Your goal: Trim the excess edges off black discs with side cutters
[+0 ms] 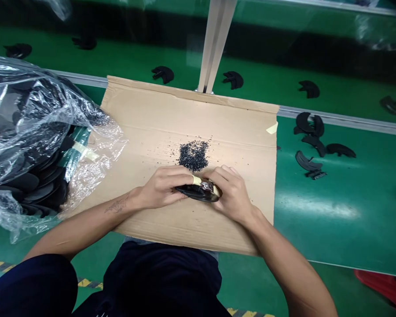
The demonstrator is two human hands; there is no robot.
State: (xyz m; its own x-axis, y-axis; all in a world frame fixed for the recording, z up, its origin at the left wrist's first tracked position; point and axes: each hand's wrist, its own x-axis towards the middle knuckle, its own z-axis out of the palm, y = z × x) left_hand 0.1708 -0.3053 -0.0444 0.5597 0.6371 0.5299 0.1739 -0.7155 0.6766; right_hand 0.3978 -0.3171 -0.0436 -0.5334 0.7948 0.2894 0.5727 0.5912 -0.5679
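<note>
My left hand (163, 186) is closed round a flat black plastic part (193, 192), with yellow tape on one fingertip. My right hand (232, 192) is closed at the part's right end, pinching a small tool I cannot make out against its edge. Both hands rest over a sheet of brown cardboard (152, 119). Just beyond the hands lies a small heap of black shavings (193, 155) on the cardboard.
A clear plastic bag (29, 141) full of black parts sits at the left. Several trimmed black parts (312, 145) lie on the green table at the right. More black parts (232, 79) ride the green conveyor behind, past a metal rail (343, 119) and an upright post (214, 39).
</note>
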